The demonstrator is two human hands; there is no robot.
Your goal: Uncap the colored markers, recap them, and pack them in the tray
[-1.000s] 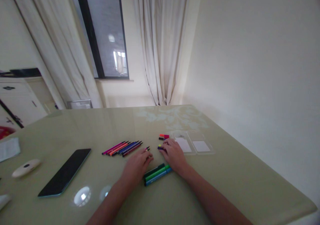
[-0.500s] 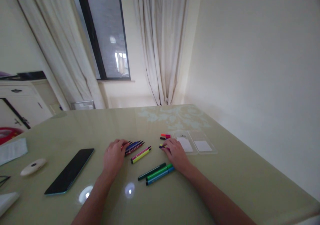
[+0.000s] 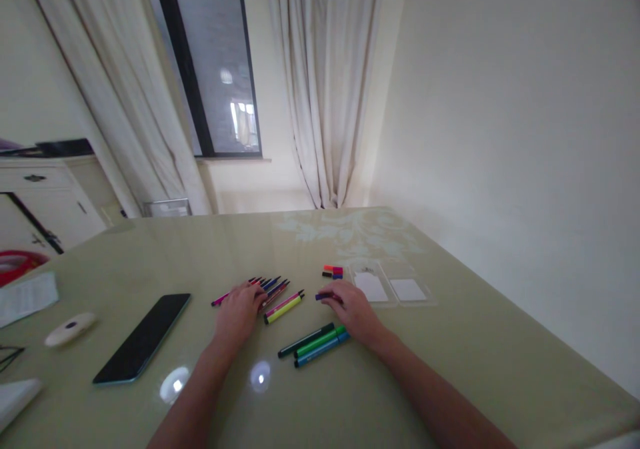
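My left hand rests on a row of thin markers with bare dark tips, its fingers curled over a marker in the row. A magenta marker pokes out at the hand's left side. Between thumb and fingertips my right hand pinches a small dark blue marker cap. Just beyond it is a cluster of coloured caps. A pink and yellow marker pair lies between my hands. Nearer to me are the thick green marker, a dark green one and a blue one.
An open clear plastic case with white cards inside lies right of my right hand. Off to the left are a black phone, a white oval mouse-like object and a sheet of paper. A wall borders the right side.
My left hand has shifted right over the row, uncovering the magenta marker at its left. A dark blue cap now shows in my right fingers, where a dark and yellow piece was visible before.
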